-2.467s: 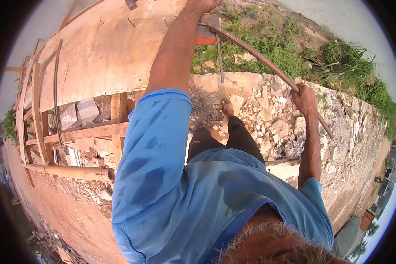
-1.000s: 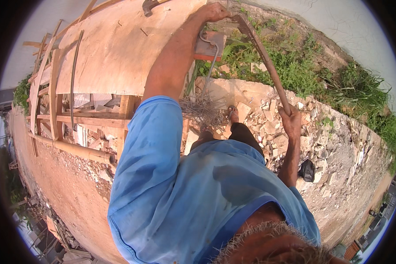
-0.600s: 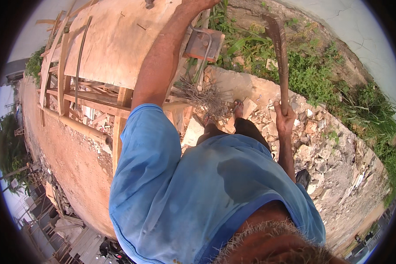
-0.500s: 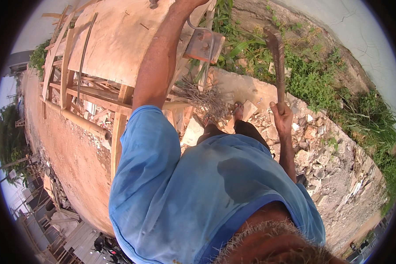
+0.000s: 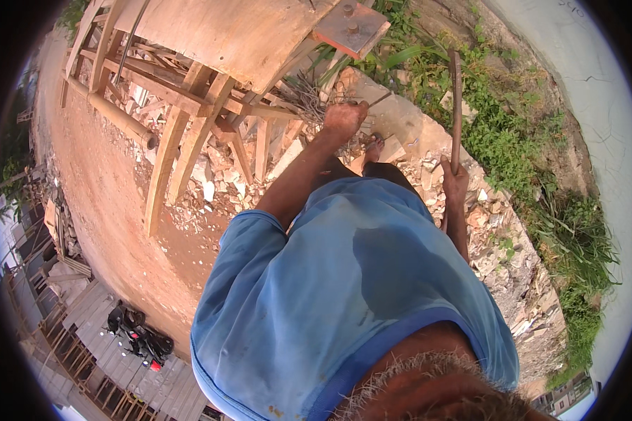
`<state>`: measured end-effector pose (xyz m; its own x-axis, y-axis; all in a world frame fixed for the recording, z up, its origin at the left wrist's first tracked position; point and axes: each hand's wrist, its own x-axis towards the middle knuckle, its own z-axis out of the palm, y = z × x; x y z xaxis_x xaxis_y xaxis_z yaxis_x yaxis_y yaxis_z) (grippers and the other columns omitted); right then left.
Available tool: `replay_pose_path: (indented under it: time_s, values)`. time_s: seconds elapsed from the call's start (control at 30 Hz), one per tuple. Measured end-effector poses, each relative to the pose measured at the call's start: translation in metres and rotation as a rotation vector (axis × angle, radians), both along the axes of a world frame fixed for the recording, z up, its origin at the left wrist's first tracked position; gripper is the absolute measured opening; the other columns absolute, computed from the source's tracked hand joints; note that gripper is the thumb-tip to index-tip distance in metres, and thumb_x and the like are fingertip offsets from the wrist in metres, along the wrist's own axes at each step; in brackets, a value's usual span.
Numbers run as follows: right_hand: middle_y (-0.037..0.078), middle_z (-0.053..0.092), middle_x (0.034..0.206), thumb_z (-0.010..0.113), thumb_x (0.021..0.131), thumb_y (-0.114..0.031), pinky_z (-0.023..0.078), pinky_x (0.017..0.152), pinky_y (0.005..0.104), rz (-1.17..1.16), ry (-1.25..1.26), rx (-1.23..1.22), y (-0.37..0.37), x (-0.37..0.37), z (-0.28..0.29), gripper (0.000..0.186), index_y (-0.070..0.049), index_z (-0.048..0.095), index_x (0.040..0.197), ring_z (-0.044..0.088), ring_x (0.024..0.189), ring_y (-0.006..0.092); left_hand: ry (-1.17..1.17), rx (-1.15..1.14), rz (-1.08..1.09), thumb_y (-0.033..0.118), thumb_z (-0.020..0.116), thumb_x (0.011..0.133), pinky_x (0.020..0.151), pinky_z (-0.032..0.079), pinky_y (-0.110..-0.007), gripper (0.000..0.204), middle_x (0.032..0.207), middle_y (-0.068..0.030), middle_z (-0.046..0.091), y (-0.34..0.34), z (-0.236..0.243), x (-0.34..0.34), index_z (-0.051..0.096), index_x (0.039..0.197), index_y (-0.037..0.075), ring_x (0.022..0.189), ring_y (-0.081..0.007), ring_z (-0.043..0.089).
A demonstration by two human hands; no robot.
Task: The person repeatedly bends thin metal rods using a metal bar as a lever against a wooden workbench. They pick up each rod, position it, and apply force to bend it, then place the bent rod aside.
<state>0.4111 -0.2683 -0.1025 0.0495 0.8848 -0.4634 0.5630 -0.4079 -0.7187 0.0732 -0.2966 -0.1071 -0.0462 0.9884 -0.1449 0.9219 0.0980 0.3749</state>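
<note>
My left hand point(image 5: 344, 121) is closed in front of my body, just off the near end of the wooden board point(image 5: 225, 35). A thin dark metal rod point(image 5: 380, 99) sticks out of its fist to the right; the rest of it is hidden. On the right, my right hand point(image 5: 456, 179) grips a thick rusty metal bar point(image 5: 457, 112) that points away from me. Past the board's corner lies a flat plate point(image 5: 337, 35) with stubby pegs and a reddish edge. Tangled thin rods or wire point(image 5: 298, 98) lie beneath that corner.
Wooden legs point(image 5: 167, 168) of the bench stand to the left, with a bamboo pole point(image 5: 123, 123) beside them. Broken rubble point(image 5: 484, 210) covers the ground by my feet. Weeds point(image 5: 505, 140) grow along a pale wall point(image 5: 576, 70). A motorbike point(image 5: 137, 337) is at lower left.
My left hand has come back from over the board toward my body. The bent rod near the pegged plate no longer shows there. In my right hand the bar's hooked end has turned.
</note>
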Motion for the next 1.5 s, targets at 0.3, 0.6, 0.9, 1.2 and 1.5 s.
replay_pose_path:
  time_s: [0.3,0.6,0.9,1.2,1.5]
  values:
    - [-0.002,0.044,0.055,0.076,0.086,-0.038,0.031,0.04,0.0286,-0.077,0.029,-0.153,-0.008,0.024,-0.044,0.043,-0.005,0.054,0.069,0.041,0.044,0.008,0.307,-0.178,0.249,0.025,0.054,0.091,0.079,0.057,-0.041,0.036,0.101,-0.0154,0.072,-0.035,-0.098,-0.016,0.063,0.118,0.002,0.096,-0.0285,0.071]
    - [0.0,0.041,0.051,0.075,0.086,-0.033,0.033,0.047,0.0333,-0.022,0.017,-0.227,-0.029,0.052,-0.106,0.045,-0.005,0.05,0.06,0.043,0.05,0.0102,-0.477,-0.285,-0.312,0.047,0.063,0.086,0.121,0.017,-0.05,0.049,0.135,-0.034,0.051,-0.079,-0.063,0.048,0.067,0.119,0.011,0.135,-0.0455,0.041]
    - [0.011,0.049,0.054,0.075,0.082,-0.027,0.041,0.049,0.0412,0.21,-0.379,-0.153,-0.052,0.055,-0.146,0.028,-0.003,0.061,0.076,0.052,0.051,0.0242,-1.214,-0.279,-0.175,0.03,0.062,0.098,0.077,0.053,-0.031,0.033,0.101,-0.0071,0.072,-0.061,0.18,-0.145,0.068,0.119,0.006,0.084,-0.0143,0.067]
    - [0.014,0.054,0.057,0.074,0.081,-0.024,0.044,0.05,0.0433,0.195,-0.476,-0.12,-0.113,0.017,-0.136,0.021,-0.007,0.063,0.085,0.056,0.054,0.0295,0.365,0.366,0.971,0.04,0.056,0.091,0.092,0.051,-0.052,0.04,0.114,-0.0243,0.066,-0.02,0.206,-0.536,0.072,0.108,0.007,0.107,-0.0415,0.064]
    - [0.017,0.058,0.061,0.073,0.079,-0.022,0.047,0.052,0.0454,0.549,-0.632,0.141,-0.189,0.006,-0.16,0.02,-0.011,0.065,0.094,0.06,0.057,0.0348,0.372,0.33,0.849,0.034,0.056,0.09,0.094,0.052,-0.047,0.037,0.11,-0.0231,0.068,-0.024,0.155,-0.613,0.072,0.106,0.004,0.105,-0.0374,0.066]
